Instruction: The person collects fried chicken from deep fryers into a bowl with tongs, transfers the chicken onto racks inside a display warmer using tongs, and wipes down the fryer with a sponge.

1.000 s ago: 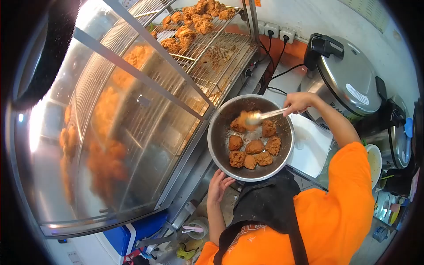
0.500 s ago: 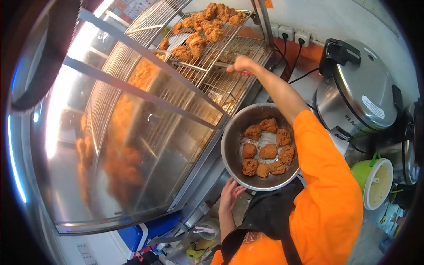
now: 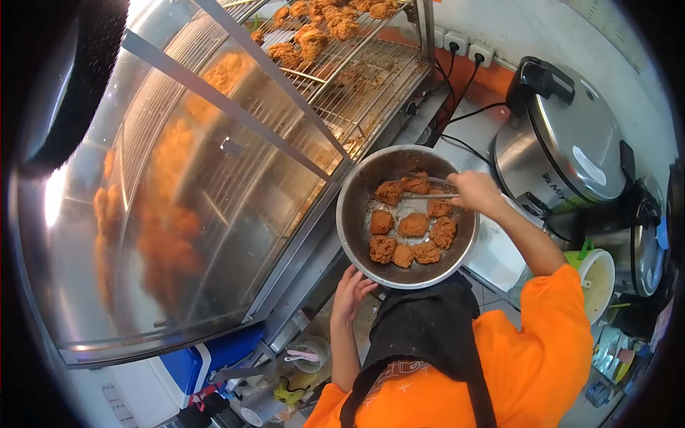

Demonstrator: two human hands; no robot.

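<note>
My right hand (image 3: 477, 192) is closed around metal tongs (image 3: 432, 195), which reach into a large round steel bowl (image 3: 347, 235). The tongs' tips are among pieces of fried chicken (image 3: 413, 225) near the bowl's far side; whether they pinch a piece I cannot make out. Several brown, crusted pieces lie spread over the bowl's bottom. My left hand (image 3: 349, 294) rests against the outside of the bowl's near left rim, its fingers stretched out and slightly apart.
A glass-sided display cabinet (image 3: 214, 214) stands at the left, with more fried chicken (image 3: 312, 41) on its wire rack (image 3: 335, 71). A large steel cooker (image 3: 564, 135) and plugged-in cords (image 3: 467, 100) are at the right. A green-and-white bucket (image 3: 596, 282) is lower right.
My right hand has come out of the cabinet and down over the bowl, bringing the tongs in among the chicken pieces. My left hand stays at the bowl's rim. The view has shifted slightly.
</note>
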